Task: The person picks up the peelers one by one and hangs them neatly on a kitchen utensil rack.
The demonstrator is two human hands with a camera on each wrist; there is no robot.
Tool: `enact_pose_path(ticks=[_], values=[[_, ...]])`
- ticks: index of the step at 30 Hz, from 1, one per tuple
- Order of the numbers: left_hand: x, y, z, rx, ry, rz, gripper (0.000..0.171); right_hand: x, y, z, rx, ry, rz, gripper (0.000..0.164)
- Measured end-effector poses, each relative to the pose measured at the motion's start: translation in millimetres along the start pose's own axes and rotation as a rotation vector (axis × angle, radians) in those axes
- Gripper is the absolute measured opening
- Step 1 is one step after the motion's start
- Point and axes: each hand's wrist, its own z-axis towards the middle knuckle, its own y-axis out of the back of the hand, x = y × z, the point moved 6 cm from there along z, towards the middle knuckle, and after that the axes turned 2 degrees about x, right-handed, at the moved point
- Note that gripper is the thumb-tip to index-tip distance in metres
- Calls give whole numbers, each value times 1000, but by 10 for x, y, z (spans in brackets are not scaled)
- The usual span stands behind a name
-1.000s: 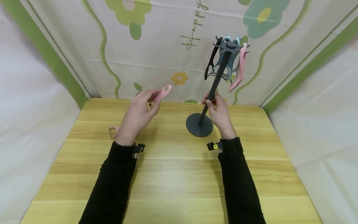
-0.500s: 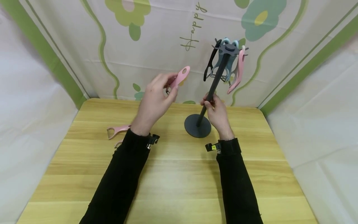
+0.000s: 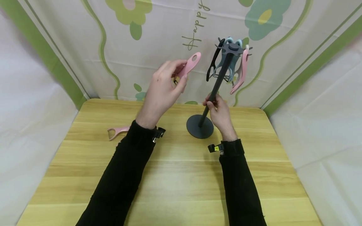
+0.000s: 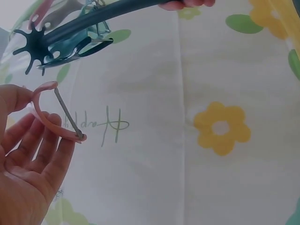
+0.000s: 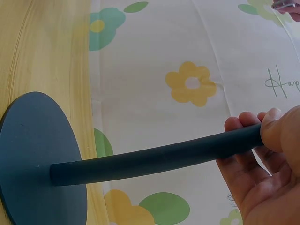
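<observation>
My left hand (image 3: 165, 88) pinches a pink peeler (image 3: 192, 61) between thumb and fingers, its holed handle end pointing up toward the stand. In the left wrist view, the peeler's forked head (image 4: 47, 117) with its metal blade shows beyond the fingertips. My right hand (image 3: 222, 116) grips the pole of a dark grey stand (image 3: 217, 81) partway up, thumb and fingers round it. The stand's round base (image 5: 37, 154) rests on the table. From its hooked top hang a black peeler (image 3: 212, 64), blue peelers (image 3: 232, 67) and a pink peeler (image 3: 242, 70).
Another pink peeler (image 3: 116, 131) lies on the wooden table (image 3: 181, 188) at the left, partly hidden by my left sleeve. A white curtain (image 3: 158, 40) with printed flowers stands behind the table, and white side panels (image 3: 325, 125) flank it.
My left hand has risen and moved right with the pink peeler, closer to the top of the stand. The right hand stays on the pole. More of the peeler on the table shows now.
</observation>
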Motion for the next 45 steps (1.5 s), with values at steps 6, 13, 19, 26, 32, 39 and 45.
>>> enact_pose_path(ticks=[6,13,19,26,32,39,45], values=[[-93,-7,82,12,-11,22,39,12,-3,6,-7,18,-6,18],[-214,-36,172,19,-27,27,40,-3,7,6,-6,28,-10,18],[-312,-55,240,34,-37,34,41,-34,5,15,1,24,-12,17],[-508,-124,229,26,-113,42,42,-48,16,28,-1,28,-1,16],[-656,-191,191,9,-158,47,42,-47,29,10,4,22,17,18],[-781,-301,177,13,-190,64,42,-39,28,17,1,43,-19,24],[-817,-394,173,27,-198,64,42,-42,30,3,2,56,-65,26]])
